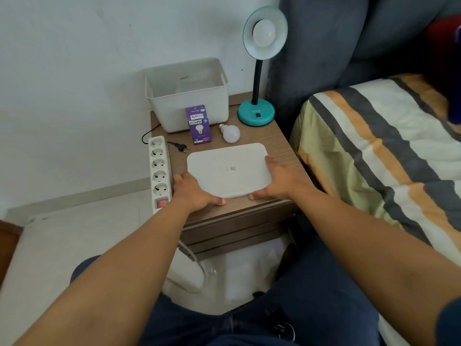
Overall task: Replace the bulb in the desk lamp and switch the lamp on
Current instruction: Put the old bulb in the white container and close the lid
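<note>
A teal desk lamp stands at the back right of the bedside table, with a white bulb in its tilted shade. A loose white bulb lies on the table beside a purple bulb box. The lamp's black plug lies unplugged next to a white power strip. My left hand and my right hand grip the two sides of a flat white lid that rests on the table's front.
A white plastic bin stands open at the back of the wooden table. A bed with a striped cover is at the right, a grey headboard behind it. My knees are below the table's drawer front.
</note>
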